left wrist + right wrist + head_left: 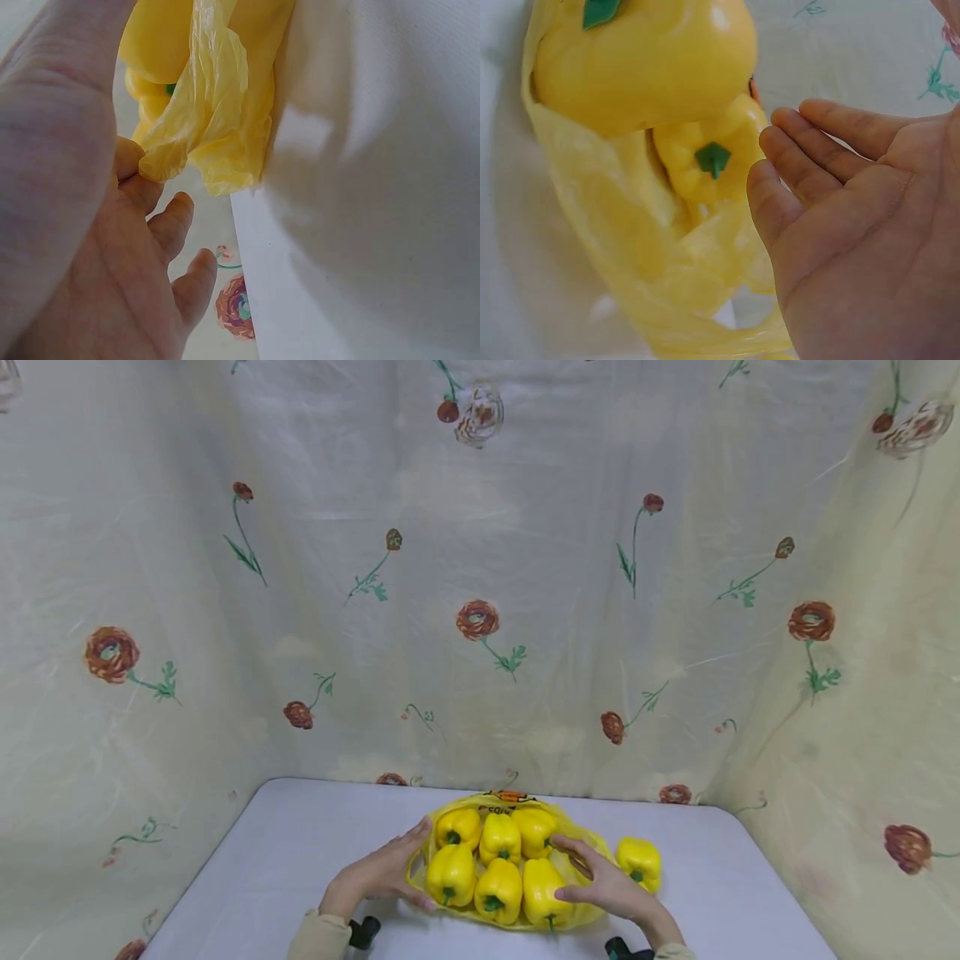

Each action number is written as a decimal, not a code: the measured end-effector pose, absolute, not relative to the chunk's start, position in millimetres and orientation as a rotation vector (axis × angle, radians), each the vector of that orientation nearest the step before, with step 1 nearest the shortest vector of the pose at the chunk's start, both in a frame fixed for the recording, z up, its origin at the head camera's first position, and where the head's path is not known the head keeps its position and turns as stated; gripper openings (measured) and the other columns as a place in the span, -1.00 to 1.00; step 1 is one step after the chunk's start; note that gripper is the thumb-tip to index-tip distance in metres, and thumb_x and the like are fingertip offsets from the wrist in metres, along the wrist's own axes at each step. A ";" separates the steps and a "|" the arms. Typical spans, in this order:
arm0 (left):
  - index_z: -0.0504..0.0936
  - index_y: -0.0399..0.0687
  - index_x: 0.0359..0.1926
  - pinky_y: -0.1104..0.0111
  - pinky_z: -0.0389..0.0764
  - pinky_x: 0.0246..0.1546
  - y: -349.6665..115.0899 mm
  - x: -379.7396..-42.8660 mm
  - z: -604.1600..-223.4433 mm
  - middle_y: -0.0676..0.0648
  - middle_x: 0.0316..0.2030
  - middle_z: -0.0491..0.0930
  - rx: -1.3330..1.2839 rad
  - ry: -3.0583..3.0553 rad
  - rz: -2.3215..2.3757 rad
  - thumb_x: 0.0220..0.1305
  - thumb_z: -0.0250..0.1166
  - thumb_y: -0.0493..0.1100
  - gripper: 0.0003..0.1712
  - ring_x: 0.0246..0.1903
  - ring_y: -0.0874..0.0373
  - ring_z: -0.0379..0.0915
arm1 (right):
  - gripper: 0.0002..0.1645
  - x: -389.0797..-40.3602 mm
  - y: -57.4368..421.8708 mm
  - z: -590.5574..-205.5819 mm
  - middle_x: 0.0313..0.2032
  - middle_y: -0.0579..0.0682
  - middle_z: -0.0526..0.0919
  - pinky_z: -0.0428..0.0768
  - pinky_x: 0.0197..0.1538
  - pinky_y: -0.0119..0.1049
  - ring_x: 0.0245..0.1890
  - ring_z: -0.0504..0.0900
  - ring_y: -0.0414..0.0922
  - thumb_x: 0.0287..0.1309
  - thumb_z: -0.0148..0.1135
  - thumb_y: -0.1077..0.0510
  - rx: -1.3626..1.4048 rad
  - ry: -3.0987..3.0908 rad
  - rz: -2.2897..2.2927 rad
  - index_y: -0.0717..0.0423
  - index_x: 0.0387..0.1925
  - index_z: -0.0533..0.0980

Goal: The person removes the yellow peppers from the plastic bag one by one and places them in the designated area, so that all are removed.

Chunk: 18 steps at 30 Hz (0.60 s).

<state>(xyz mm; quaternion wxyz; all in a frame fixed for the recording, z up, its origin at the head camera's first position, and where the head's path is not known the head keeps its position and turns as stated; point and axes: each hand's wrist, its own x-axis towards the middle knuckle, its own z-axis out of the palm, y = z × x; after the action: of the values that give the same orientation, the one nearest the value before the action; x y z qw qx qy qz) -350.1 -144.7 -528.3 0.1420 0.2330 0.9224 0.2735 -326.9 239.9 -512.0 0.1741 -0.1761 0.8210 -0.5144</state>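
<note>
Before you, on the white table (322,818), a thin, crinkled yellow plastic bag (585,913) lies with its mouth spread toward you. Six yellow bell peppers (498,892) show inside in two rows, three behind and three in front. They are plump, lobed and glossy, with bright highlights and short green stems (492,904); the stems of the front three point your way. A seventh, the loose yellow bell pepper (640,862), sits outside the bag, just beyond it on your right.

Orange and black print (512,796) runs along the bag's far edge, but it is too small and creased for you to read.

Your left hand (382,868) is spread wide at the bag's left edge, thumb well apart from the fingers; in the left wrist view a finger meets the crumpled film, with no grip visible. Your right hand (607,881) is also wide, its thumb by the front right pepper and its fingers by the back right one. The right wrist view shows those fingers nearly straight beside the bag; you cannot tell whether they touch anything.
</note>
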 end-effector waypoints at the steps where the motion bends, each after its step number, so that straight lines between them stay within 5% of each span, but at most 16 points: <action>1: -0.18 -0.08 0.53 -0.08 -0.04 0.49 -144.7 -350.0 -528.3 -0.11 0.54 -0.23 0.672 2.663 0.788 -0.17 0.46 0.37 0.44 0.50 -0.11 -0.17 | -0.05 -326.9 239.9 -513.3 0.45 0.25 0.09 0.01 0.47 0.25 0.46 -0.02 0.30 0.17 0.32 0.01 -0.499 2.324 -1.457 0.15 0.46 0.06; 18: -0.18 -0.10 0.53 -0.08 -0.01 0.48 -143.4 -350.0 -529.2 -0.12 0.54 -0.23 0.675 2.667 0.767 -0.19 0.45 0.39 0.46 0.50 -0.12 -0.14 | -0.02 -330.1 238.3 -526.1 0.45 0.29 0.08 0.04 0.47 0.24 0.45 -0.01 0.32 0.17 0.33 0.00 -0.513 2.277 -1.430 0.20 0.46 0.05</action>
<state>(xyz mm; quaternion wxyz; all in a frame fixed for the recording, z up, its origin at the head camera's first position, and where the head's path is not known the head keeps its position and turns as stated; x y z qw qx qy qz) -350.0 -143.4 -529.2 0.1421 0.2340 0.9244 0.2657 -330.1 238.3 -526.1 0.2007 -0.1835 0.8150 -0.5116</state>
